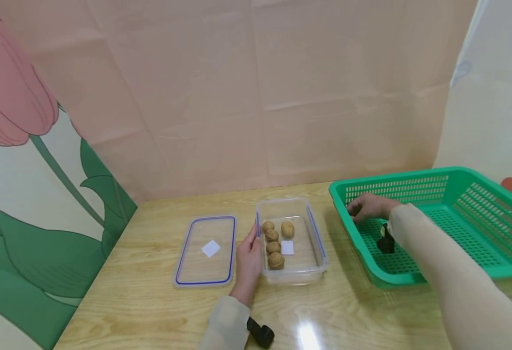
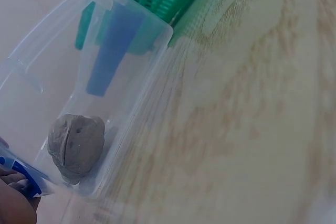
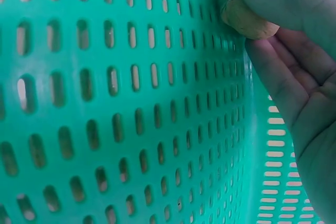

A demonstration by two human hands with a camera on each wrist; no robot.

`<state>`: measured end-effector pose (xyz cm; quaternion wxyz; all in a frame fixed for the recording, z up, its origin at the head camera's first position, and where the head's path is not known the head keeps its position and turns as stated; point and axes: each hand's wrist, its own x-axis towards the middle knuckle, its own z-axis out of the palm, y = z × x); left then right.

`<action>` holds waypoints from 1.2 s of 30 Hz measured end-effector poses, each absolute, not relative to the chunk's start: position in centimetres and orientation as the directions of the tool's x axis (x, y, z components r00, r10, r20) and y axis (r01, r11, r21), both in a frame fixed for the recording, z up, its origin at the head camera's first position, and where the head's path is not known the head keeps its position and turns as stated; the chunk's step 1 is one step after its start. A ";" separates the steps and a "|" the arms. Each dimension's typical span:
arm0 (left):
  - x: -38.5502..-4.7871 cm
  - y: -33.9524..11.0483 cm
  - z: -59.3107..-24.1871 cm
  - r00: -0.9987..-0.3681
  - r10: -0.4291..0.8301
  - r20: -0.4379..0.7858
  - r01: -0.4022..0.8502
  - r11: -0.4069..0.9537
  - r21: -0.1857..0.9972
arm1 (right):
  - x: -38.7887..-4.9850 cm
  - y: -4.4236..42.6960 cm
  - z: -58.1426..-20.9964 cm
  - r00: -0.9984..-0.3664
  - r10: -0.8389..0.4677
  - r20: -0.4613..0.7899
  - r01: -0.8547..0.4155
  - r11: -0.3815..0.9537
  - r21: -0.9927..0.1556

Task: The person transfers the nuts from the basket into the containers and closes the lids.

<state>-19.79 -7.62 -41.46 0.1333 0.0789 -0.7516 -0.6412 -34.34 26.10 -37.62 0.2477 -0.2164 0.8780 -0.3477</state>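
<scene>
In the right wrist view, my right hand (image 3: 310, 61) pinches a walnut (image 3: 244, 11) between thumb and fingers, close to the slotted wall of the green basket (image 3: 121, 124). The head view has this right hand (image 1: 371, 206) inside the basket's left end. My left hand (image 1: 249, 260) holds the left side of a clear plastic box (image 1: 304, 262), its fingers by the blue-edged rim. Several walnuts (image 1: 273, 248) lie in the box, most in a row along its left wall. One walnut (image 2: 77, 148) shows through the clear wall in the left wrist view.
Left of the box, a clear lid (image 1: 195, 267) with a blue seal lies flat, bearing a white square (image 1: 211, 248). Another white label (image 1: 287, 248) is on the box floor. The wooden table (image 1: 151, 301) meets a pink-covered wall (image 1: 195, 121) at the back.
</scene>
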 end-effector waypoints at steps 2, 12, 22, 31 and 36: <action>-19.7 -7.5 -41.4 -0.952 -0.290 0.097 0.052 0.161 0.986 | -34.2 26.1 -37.5 -0.790 -0.546 -0.280 -0.224 0.682 -0.697; -19.8 -7.6 -41.4 -0.953 -0.287 0.099 0.054 0.161 0.986 | -34.0 26.6 -36.4 -0.834 -0.505 -0.224 -0.255 0.712 -0.654; -19.7 -7.5 -41.4 -0.953 -0.289 0.092 0.044 0.168 0.985 | -33.6 27.3 -35.6 -0.855 -0.484 -0.186 -0.226 0.671 -0.706; -19.7 -7.5 -41.4 -0.952 -0.289 0.102 0.051 0.176 0.983 | -33.2 27.7 -34.8 -0.885 -0.446 -0.132 -0.191 0.609 -0.770; -19.8 -7.6 -41.5 -0.954 -0.282 0.103 0.052 0.181 0.982 | -32.9 27.7 -34.3 -0.910 -0.402 -0.104 -0.146 0.544 -0.826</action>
